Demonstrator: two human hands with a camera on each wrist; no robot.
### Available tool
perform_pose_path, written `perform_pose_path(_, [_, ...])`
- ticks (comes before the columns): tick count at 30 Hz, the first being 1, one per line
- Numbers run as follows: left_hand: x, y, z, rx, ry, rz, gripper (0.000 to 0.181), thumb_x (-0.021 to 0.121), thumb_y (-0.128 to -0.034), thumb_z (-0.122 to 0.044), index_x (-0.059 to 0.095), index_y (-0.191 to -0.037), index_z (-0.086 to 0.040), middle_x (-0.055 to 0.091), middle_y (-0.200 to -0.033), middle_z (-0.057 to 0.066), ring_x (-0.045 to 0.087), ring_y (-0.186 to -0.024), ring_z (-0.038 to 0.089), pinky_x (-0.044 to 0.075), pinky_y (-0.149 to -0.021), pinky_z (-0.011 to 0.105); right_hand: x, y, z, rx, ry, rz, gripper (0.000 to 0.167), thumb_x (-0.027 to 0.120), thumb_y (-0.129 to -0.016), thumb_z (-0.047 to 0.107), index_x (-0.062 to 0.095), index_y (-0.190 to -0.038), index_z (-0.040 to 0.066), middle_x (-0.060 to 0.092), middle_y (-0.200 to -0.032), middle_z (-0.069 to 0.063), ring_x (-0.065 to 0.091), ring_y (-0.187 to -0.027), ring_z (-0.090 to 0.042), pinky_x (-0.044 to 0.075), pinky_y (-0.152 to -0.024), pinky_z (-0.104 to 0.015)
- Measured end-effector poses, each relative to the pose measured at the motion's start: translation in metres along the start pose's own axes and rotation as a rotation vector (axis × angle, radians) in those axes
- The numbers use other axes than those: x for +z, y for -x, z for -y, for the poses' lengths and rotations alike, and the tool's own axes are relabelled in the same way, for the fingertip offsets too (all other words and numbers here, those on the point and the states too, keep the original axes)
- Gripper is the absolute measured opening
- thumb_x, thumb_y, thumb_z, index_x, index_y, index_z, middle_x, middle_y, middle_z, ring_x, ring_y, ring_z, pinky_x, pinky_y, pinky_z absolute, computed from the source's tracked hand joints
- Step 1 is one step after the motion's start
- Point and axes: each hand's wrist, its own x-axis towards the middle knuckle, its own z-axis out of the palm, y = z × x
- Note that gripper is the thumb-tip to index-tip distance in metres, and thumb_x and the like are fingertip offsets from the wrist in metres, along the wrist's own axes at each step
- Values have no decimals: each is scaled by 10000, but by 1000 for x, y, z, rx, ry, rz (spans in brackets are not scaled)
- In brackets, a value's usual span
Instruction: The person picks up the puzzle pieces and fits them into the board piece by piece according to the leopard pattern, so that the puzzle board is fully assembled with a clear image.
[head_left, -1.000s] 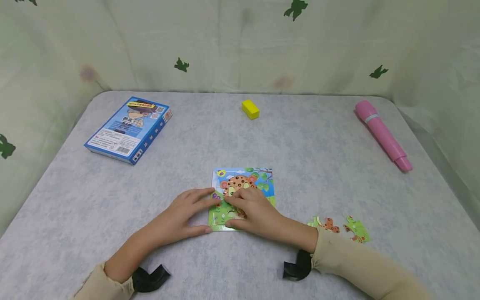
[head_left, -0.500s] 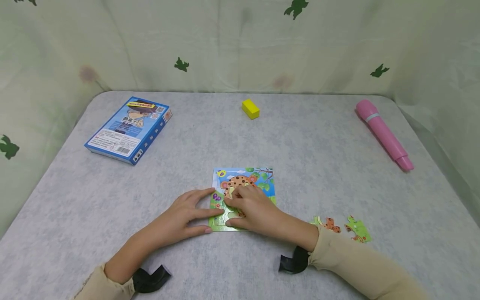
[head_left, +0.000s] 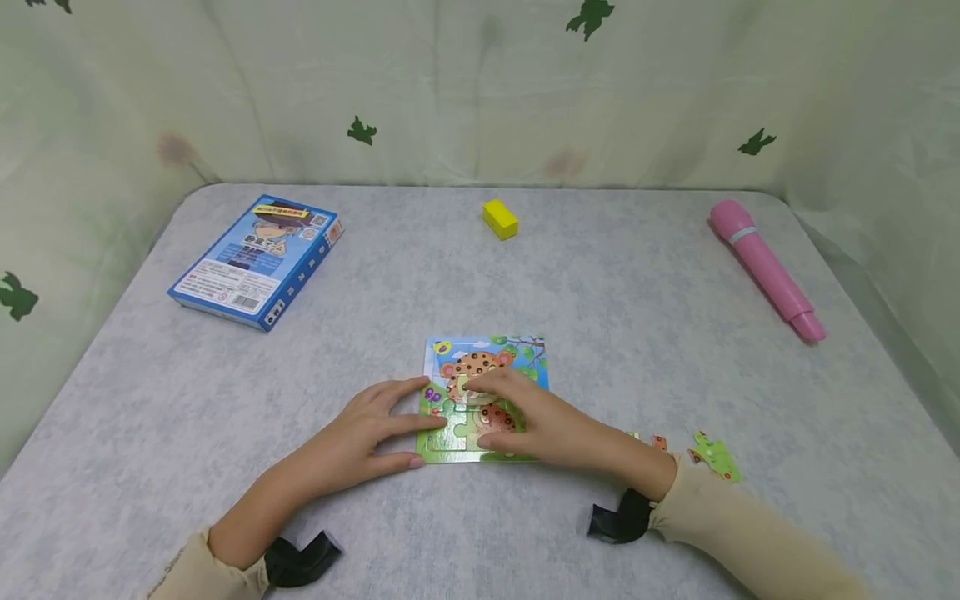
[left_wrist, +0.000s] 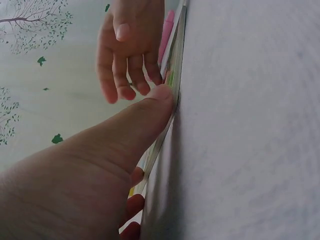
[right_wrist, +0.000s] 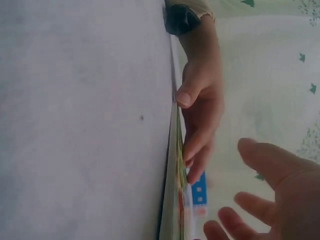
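Note:
A square jigsaw puzzle [head_left: 476, 362] with a spotted cartoon leopard under a blue sky lies flat on the table in the head view. My left hand [head_left: 360, 437] rests at its left side, fingers spread and fairly straight, the thumb at the lower left corner. Over the right half is my right hand [head_left: 551, 421], thumb and fingers apart and nothing held. In the right wrist view its fingers [right_wrist: 252, 207] are spread above the board. Loose puzzle pieces, a green one [head_left: 717, 457] and an orange spotted one [head_left: 659, 442], lie to the right, partly hidden by my right forearm.
A blue box [head_left: 258, 260] lies at the back left of the grey table [head_left: 615, 275]. Near the rear edge sits a yellow block [head_left: 500, 219]. At the far right is a pink microphone-shaped object [head_left: 767, 271]. A pale curtain [head_left: 465, 92] hangs behind.
My right hand has lifted and shifted right off the puzzle's middle, its fingers spreading apart and uncovering more of the leopard. My left index finger moved slightly, then stayed.

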Motion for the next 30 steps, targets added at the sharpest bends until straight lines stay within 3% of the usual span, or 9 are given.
perform_pose_path(3, [0, 0, 0, -3, 1, 2, 430, 614, -816, -445, 548, -1232, -358, 275, -1429, 49, 246, -1268, 306, 220, -968, 537, -11, 13, 2, -25, -35, -82, 590, 645, -822, 348, 405, -1335, 183, 374, -1276, 95, 359, -1174, -89, 349, -951, -353])
perform_pose_path(8, [0, 0, 0, -15, -7, 8, 431, 614, -812, -454, 551, -1228, -359, 273, -1429, 43, 240, -1271, 305, 212, -976, 529, -34, 42, 5, -101, 5, -235, 662, 733, -756, 165, 402, -1328, 124, 394, -1284, 16, 391, -1147, -170, 363, -932, -359])
perform_pose_path(13, [-1, 0, 0, -25, -8, 10, 433, 616, -810, -454, 549, -1229, -362, 273, -1429, 38, 236, -1274, 301, 207, -980, 526, -53, 77, 6, -79, 79, -341, 773, 784, -681, 96, 385, -1342, 123, 390, -1295, -8, 381, -1140, -167, 332, -921, -254])
perform_pose_path(16, [-1, 0, -1, -28, -5, 14, 432, 615, -812, -454, 546, -1229, -366, 270, -1431, 34, 233, -1276, 300, 205, -981, 525, -59, 96, 3, -39, 97, -366, 795, 789, -666, 62, 379, -1346, 109, 383, -1298, -19, 372, -1137, -155, 387, -826, -214])
perform_pose_path(20, [0, 0, -1, -27, -5, 13, 431, 618, -811, -449, 548, -1227, -362, 271, -1430, 37, 235, -1276, 300, 204, -982, 527, -61, 116, -7, 1, 112, -387, 793, 783, -656, 13, 382, -1338, 61, 390, -1282, -63, 371, -1114, -134, 392, -796, -203])
perform_pose_path(24, [0, 0, -1, -27, -1, 17, 433, 613, -814, -451, 543, -1233, -363, 266, -1432, 35, 229, -1280, 295, 201, -982, 528, -58, 129, -21, 44, 123, -399, 776, 786, -645, 3, 394, -1315, 16, 418, -1245, -121, 396, -1091, -123, 327, -868, -148])
perform_pose_path(30, [0, 1, -1, -30, -5, 18, 431, 609, -815, -456, 546, -1230, -361, 267, -1432, 33, 231, -1278, 299, 202, -981, 528, -53, 140, -39, 184, 105, -317, 721, 769, -706, 166, 399, -1320, 83, 437, -1235, -52, 424, -1066, -119, 317, -860, -100])
